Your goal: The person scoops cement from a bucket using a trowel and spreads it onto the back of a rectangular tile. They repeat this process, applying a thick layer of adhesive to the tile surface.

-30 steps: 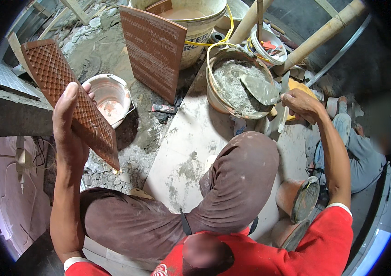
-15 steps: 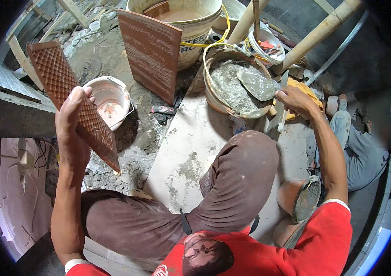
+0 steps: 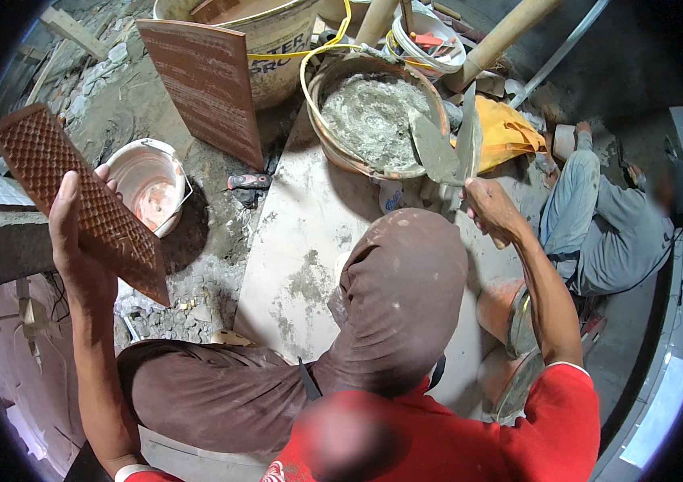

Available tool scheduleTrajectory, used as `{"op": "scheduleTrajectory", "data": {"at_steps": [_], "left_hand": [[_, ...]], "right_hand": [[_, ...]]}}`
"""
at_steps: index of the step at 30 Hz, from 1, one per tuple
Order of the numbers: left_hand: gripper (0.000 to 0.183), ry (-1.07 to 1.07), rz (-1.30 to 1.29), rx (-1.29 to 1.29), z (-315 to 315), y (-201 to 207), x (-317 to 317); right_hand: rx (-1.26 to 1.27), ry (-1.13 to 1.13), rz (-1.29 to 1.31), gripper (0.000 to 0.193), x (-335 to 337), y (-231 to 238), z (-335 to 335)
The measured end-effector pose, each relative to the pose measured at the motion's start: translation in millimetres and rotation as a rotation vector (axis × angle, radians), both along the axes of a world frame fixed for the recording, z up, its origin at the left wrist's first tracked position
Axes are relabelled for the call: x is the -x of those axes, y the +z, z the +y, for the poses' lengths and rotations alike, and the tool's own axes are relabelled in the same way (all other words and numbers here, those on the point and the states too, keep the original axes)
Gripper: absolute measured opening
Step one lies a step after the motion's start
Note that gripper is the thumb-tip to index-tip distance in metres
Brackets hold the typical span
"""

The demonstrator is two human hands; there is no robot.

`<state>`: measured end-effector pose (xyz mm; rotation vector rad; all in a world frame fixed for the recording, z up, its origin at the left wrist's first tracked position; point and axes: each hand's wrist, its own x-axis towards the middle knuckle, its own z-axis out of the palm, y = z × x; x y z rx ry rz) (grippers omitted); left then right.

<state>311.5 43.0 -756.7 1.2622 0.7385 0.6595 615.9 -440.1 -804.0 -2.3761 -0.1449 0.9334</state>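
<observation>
My left hand [image 3: 76,245] grips a brown tile [image 3: 76,197] with a ribbed, studded back, held up tilted at the left. My right hand [image 3: 492,210] holds the handle of a trowel [image 3: 436,149], whose blade carries grey mortar just above the near rim of a round pan of mortar [image 3: 374,116]. I sit with my knee [image 3: 402,281] raised in brown trousers between the two hands.
A second brown tile [image 3: 206,84] leans against a large bucket [image 3: 277,40]. A small white bucket [image 3: 149,183] stands at the left. A pale board [image 3: 301,241] lies on the floor. Another person in grey [image 3: 615,217] sits at the right near a yellow cloth [image 3: 506,128].
My right hand has lifted the trowel out of the mortar pan and drawn it back toward me. The tile in my left hand has stayed raised.
</observation>
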Motion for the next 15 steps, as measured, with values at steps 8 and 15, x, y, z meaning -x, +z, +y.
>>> {"op": "scheduleTrajectory", "data": {"at_steps": [8, 15], "left_hand": [[0.070, 0.089, -0.049, -0.007, 8.6, 0.7, -0.1], [0.071, 0.075, -0.034, 0.033, 2.3, 10.5, -3.2]], "right_hand": [[0.136, 0.059, 0.008, 0.044, 42.0, 28.6, -64.7], [0.238, 0.130, -0.494, 0.031, 50.1, 41.5, -73.4]]}}
